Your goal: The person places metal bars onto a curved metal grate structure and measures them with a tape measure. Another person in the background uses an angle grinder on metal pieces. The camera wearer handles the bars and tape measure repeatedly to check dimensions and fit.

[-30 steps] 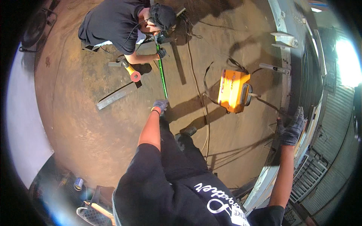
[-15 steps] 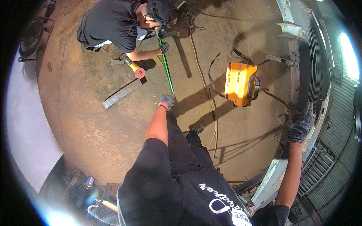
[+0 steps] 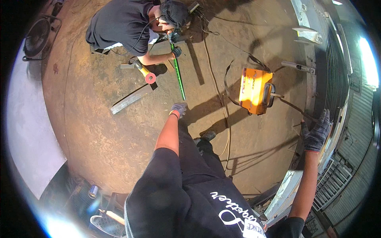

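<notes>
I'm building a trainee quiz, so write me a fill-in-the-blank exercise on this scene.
1. The camera wearer's left hand and right hand both wear ____.
2. The green strip ends nearest the wearer's ____ hand.
3. In the picture, the boxy orange machine stands to the strip's ____.

Missing words: gloves; left; right.

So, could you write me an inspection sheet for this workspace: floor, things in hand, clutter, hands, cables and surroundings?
Surface: brown floor, stained and patchy.
Job's things: long green strip, held by a co-worker's gloved hands; its near end lies by the wearer's left hand, contact unclear.
Clutter: yellow angle grinder near a metal bar; orange box with a handle.
Hands: both gloved; left one's grip unclear, right hand spread open beside metalwork.
Cables: tan cable trails across the floor; dark cable beside the orange box.
Surroundings: fan upper left, can lower left, corrugated wall right.
</notes>
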Demonstrator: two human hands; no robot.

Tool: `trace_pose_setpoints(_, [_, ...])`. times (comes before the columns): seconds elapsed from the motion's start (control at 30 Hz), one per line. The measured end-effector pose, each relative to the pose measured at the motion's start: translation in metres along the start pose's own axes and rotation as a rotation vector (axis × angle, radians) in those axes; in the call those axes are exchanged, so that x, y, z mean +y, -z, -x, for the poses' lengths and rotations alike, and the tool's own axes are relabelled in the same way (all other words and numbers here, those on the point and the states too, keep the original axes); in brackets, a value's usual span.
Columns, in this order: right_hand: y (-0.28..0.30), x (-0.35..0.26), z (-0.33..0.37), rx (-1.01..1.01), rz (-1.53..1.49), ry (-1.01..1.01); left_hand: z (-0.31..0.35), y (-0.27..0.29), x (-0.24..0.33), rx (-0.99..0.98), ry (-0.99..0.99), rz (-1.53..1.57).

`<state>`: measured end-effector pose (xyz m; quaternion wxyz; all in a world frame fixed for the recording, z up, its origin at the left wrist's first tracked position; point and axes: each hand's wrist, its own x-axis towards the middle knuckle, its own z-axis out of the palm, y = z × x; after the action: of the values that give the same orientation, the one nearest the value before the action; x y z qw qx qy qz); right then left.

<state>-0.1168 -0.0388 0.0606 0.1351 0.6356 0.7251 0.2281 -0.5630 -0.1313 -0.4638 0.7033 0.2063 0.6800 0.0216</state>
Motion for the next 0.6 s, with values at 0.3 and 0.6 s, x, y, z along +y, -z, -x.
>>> trace_pose_setpoints(0.3, [-0.003,0.007,0.002,0.005,0.038,0.012,-0.037,-0.003,-0.016,-0.040,-0.078,-0.055])
trace_pose_setpoints(0.6, [-0.009,0.011,0.003,0.038,0.034,0.050,-0.063,-0.010,-0.020,-0.003,-0.113,0.123])
